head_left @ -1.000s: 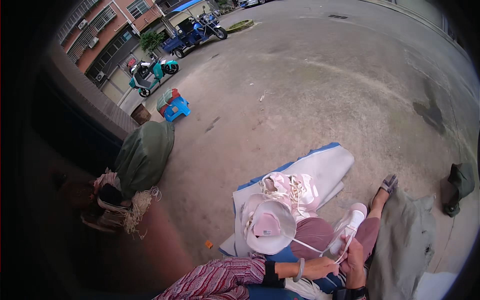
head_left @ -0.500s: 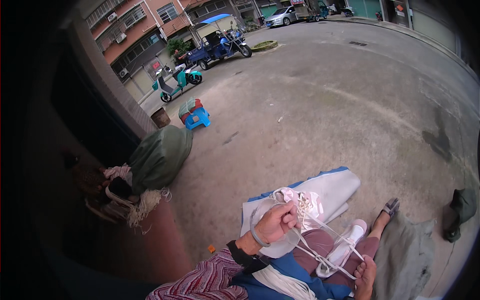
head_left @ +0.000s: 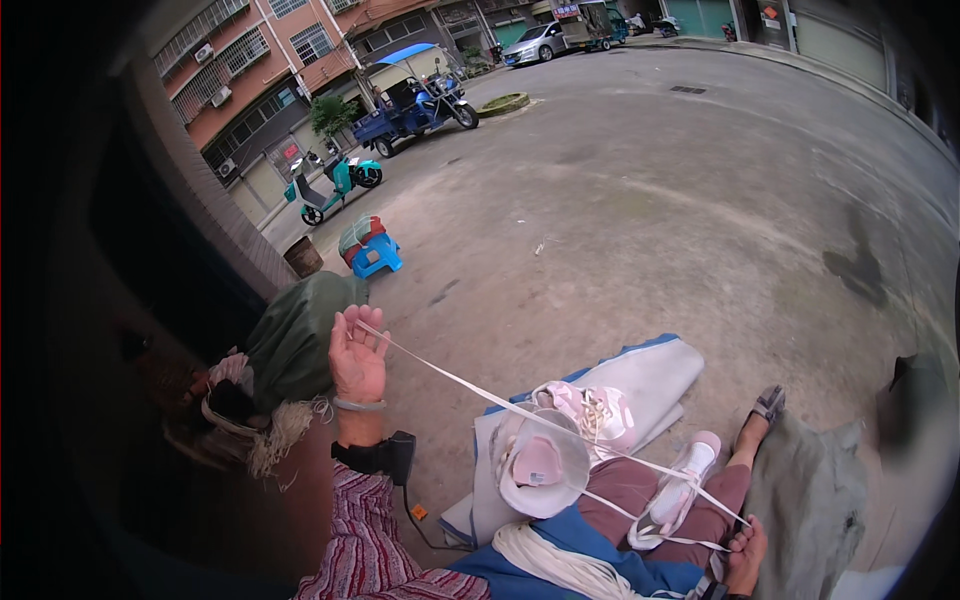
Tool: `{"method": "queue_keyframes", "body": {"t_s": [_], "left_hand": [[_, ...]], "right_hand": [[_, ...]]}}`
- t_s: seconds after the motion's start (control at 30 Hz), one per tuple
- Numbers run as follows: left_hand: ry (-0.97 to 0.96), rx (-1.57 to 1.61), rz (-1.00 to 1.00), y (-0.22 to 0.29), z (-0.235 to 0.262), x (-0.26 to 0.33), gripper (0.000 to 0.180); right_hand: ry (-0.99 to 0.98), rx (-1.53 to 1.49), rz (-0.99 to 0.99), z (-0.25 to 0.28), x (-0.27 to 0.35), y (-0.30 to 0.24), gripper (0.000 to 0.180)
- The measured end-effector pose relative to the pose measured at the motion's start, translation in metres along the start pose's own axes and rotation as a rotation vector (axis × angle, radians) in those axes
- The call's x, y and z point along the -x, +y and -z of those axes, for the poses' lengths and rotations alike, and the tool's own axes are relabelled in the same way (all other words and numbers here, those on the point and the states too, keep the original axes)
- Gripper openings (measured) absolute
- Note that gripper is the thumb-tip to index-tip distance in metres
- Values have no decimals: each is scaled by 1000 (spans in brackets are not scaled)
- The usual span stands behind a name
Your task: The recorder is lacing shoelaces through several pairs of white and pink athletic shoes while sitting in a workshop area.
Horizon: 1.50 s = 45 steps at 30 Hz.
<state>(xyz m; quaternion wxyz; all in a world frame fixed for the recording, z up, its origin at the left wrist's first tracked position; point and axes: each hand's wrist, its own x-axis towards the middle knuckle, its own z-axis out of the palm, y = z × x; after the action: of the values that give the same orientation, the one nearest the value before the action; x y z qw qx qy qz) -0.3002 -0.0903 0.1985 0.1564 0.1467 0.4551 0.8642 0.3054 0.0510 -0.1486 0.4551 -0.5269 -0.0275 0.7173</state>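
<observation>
My left hand (head_left: 358, 362) is raised at the left, a white shoelace (head_left: 470, 388) caught at its fingers. That lace stretches tight down across my lap toward my right hand (head_left: 746, 556), whose curled fingers hold lace at the lower right. Between the legs rests a white shoe (head_left: 685, 490) with a pink toe, laces looping from it. Beside it, a pink and white sneaker (head_left: 618, 430) with tied laces lies on a cloth. A translucent plastic tub (head_left: 572, 470) holds a pink piece. On my blue apron (head_left: 500, 570) lies a bundle of white laces (head_left: 560, 556).
A grey, blue-edged cloth (head_left: 665, 370) is spread ahead of the lap. To the left stand a green sack (head_left: 290, 340) and frayed straw-coloured fibres (head_left: 275, 435). Farther off are a blue stool (head_left: 378, 258) with a bundle, a teal scooter (head_left: 335, 188) and a blue three-wheeler (head_left: 415, 112).
My left hand has swung up and left from above the tub, drawing the shoelace out long. My right hand has shifted slightly right. The tub and its pink piece are now uncovered.
</observation>
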Motion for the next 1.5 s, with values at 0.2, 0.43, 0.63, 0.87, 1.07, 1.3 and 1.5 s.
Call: {"method": "queue_keyframes", "body": {"t_s": [0.2, 0.43, 0.63, 0.87, 1.07, 1.3, 1.5], "left_hand": [[-353, 135, 97, -35, -22, 16, 32], [-707, -314, 439, -138, -96, 116, 27], [-1199, -881, 552, -248, -117, 184, 26], [-1633, -1362, 142, -290, -116, 210, 31], [-1723, -1391, 206, -300, -122, 201, 25], [-1708, -1511, -15, -327, -117, 194, 23], [-1275, -1162, 122, -291, -112, 193, 22]], "right_hand": [[139, 19, 67, 26, 12, -1, 9], [203, 96, 100, -11, 17, -14, 7], [288, 111, 122, -1, 26, -8, 6], [298, 151, 164, 1, 39, -7, 8], [331, 259, 255, -2, 36, -8, 10], [410, 782, 555, 10, 19, -13, 18], [-25, 1060, 636, -74, 97, -13, 19]]}}
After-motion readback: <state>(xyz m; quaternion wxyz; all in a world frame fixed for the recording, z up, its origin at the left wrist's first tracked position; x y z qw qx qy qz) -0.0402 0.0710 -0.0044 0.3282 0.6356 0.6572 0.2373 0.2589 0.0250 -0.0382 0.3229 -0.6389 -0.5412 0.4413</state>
